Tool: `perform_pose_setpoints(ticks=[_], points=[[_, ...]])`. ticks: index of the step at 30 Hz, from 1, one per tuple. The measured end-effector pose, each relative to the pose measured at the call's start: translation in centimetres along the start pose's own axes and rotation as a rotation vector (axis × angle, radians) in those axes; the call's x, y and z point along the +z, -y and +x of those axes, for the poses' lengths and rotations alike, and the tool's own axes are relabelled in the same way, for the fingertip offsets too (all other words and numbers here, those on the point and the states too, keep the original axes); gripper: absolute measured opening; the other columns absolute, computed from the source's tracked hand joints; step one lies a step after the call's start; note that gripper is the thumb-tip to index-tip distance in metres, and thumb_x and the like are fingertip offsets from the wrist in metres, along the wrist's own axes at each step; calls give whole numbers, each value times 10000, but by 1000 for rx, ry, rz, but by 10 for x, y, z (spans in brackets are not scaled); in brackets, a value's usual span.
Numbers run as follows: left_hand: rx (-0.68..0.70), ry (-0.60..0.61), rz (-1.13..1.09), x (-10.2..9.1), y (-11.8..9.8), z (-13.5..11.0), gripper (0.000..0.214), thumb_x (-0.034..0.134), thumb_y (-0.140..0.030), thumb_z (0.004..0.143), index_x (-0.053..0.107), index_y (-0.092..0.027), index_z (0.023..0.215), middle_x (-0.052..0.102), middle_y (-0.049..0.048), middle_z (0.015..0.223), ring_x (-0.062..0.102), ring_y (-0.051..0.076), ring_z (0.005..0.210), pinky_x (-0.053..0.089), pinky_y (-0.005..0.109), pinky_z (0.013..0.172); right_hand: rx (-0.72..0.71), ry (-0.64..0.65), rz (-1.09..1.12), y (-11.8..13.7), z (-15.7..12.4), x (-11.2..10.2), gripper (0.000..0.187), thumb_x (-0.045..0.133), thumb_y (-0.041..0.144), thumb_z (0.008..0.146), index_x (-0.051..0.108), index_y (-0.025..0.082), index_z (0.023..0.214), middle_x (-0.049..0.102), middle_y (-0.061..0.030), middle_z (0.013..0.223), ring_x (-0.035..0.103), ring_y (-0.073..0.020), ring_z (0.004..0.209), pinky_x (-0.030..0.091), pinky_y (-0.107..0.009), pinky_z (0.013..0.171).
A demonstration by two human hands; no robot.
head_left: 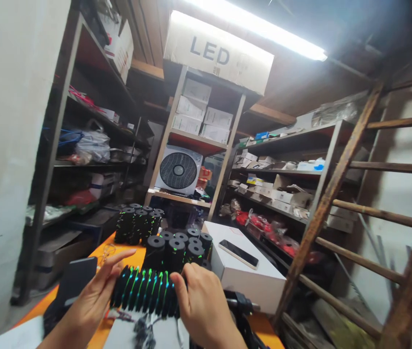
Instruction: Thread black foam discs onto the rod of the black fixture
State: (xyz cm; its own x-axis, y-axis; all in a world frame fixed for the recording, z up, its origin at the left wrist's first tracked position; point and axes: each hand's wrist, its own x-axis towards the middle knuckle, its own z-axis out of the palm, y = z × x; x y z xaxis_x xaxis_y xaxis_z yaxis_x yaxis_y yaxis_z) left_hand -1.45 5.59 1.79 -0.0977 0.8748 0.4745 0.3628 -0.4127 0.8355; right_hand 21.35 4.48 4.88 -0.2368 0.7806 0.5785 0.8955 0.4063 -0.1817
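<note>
A row of black discs (144,292) with bright green and blue marks lies sideways between my hands. My left hand (99,291) presses against its left end, the index finger stretched out above. At the right end, my right hand (204,303) curls round the row, its thumb on the near top side. Below it, some dark, blurred small pieces (144,334) rest on a white surface (122,334). Just behind stand several upright black cylinders (175,249) with holes in their tops and green flecks. Another group of black cylinders (136,225) is farther back on the left.
An orange table (106,249) bears these things. A phone (238,253) lies on a white box (224,278) at the right. A dark tool (240,303) is beside my right hand. Shelves (282,172), a box fan (179,169) and a wooden ladder (337,182) stand around.
</note>
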Motion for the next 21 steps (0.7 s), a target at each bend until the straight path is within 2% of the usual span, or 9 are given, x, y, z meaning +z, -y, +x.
perform_pose_setpoints(ticks=[3, 6, 9, 15, 17, 19, 21], points=[[-87, 101, -84, -2, -4, -3, 600, 276, -678, 966, 399, -301, 1416, 507, 62, 1375, 478, 231, 1270, 303, 358, 1134, -31, -20, -8, -3, 1, 1, 654, 78, 523, 1052, 550, 188, 746, 577, -73, 726, 516, -217, 654, 226, -322, 622], [-158, 206, -34, -7, -6, 5, 679, 248, -736, 935, 348, -270, 1419, 394, 89, 1487, 325, 275, 1397, 236, 406, 1151, -58, -34, -19, -4, 2, 1, 626, 94, 465, 1067, 548, 189, 736, 568, -66, 706, 487, -204, 632, 222, -320, 623], [-176, 229, -37, -8, -6, 13, 674, 234, -721, 944, 350, -233, 1395, 357, 110, 1501, 193, 292, 1458, 187, 444, 1161, -86, -45, -30, -3, 2, 0, 596, 103, 395, 1073, 541, 189, 727, 559, -59, 689, 467, -196, 618, 219, -319, 623], [-26, 194, -64, -3, 3, 9, 614, 201, -676, 974, 294, -217, 1371, 327, 121, 1460, 273, 244, 1392, 158, 404, 1177, -122, -51, -42, -3, 3, -1, 534, 136, 305, 1062, 527, 189, 718, 549, -54, 681, 459, -189, 625, 230, -316, 641], [15, 184, -60, -3, 5, 7, 619, 192, -679, 974, 270, -215, 1377, 378, 123, 1387, 299, 240, 1374, 161, 398, 1176, -113, -51, -43, -2, 3, -1, 514, 153, 304, 1058, 524, 186, 723, 546, -55, 692, 461, -187, 637, 232, -312, 645], [17, 190, -43, -5, 4, 6, 620, 189, -675, 977, 268, -215, 1385, 413, 118, 1329, 340, 238, 1346, 162, 404, 1174, -94, -48, -45, -2, 3, -1, 494, 171, 308, 1054, 519, 183, 726, 541, -54, 697, 458, -185, 637, 227, -313, 643], [-11, 213, -24, -8, 2, 9, 613, 203, -665, 982, 309, -212, 1381, 404, 123, 1369, 340, 250, 1356, 168, 419, 1171, -72, -39, -48, -1, 3, -2, 477, 187, 311, 1052, 511, 183, 726, 537, -50, 696, 453, -181, 629, 219, -317, 639]])
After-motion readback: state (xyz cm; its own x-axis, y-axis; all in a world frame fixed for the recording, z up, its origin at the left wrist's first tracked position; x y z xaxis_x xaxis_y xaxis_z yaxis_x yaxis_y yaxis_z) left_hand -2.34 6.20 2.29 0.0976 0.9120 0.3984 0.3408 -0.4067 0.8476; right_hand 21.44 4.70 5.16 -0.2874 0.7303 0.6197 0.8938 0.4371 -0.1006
